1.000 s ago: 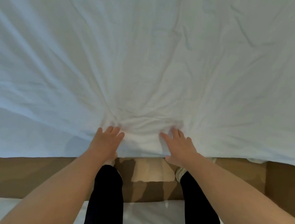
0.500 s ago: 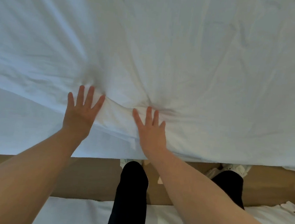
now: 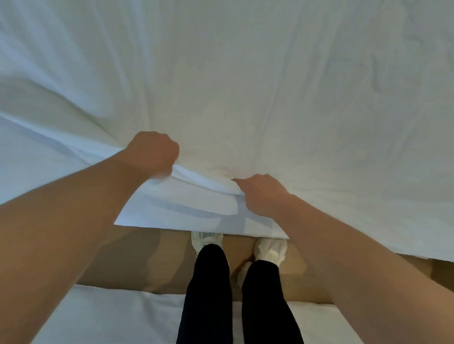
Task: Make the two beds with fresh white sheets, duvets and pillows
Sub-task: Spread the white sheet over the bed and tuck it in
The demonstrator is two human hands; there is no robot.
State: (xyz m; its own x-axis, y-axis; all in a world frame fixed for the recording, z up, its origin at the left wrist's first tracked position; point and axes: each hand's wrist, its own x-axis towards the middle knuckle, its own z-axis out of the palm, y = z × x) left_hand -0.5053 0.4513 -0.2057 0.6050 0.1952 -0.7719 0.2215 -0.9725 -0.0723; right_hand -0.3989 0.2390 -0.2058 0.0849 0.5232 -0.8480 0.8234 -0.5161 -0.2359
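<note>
Gripping sheet (image 3: 228, 76) — both hands (image 3: 153, 150) (image 3: 263, 194) fisted

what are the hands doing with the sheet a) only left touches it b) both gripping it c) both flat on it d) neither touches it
b: the left hand and right hand both have their fingers curled into bunched folds of the sheet near its edge.

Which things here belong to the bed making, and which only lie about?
Belonging to the job: white sheet, bunched at its near edge; left grip and right grip, both holding that edge; white bedding of the nearer bed.
Only lying about: brown floor; white shoes.
</note>
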